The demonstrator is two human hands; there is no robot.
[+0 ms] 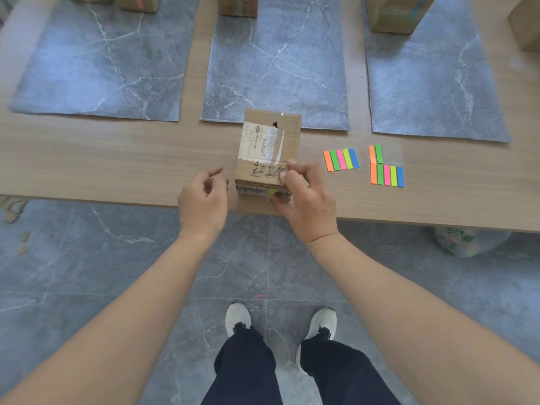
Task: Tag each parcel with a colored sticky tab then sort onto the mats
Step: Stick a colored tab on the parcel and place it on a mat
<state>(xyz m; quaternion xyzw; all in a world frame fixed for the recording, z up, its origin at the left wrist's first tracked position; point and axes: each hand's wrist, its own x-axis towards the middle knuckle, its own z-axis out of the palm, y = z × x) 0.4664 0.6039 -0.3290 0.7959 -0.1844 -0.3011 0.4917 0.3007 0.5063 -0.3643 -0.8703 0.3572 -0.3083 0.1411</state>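
Right hand (304,197) pinches the parcel (267,153) at its near corner, seemingly pressing down a green tab (272,192) there. Left hand (203,200) hovers loosely curled, empty, beside it at the counter (117,162) edge.

Long wood-grain table (117,159), bearing three grey marble-patterned mats (102,62) (277,59) (432,83) side by side across its far part. Near the front edge, a taped cardboard parcel (268,147) at centre. Right of it, two sets of coloured sticky tabs (341,159) (387,171).
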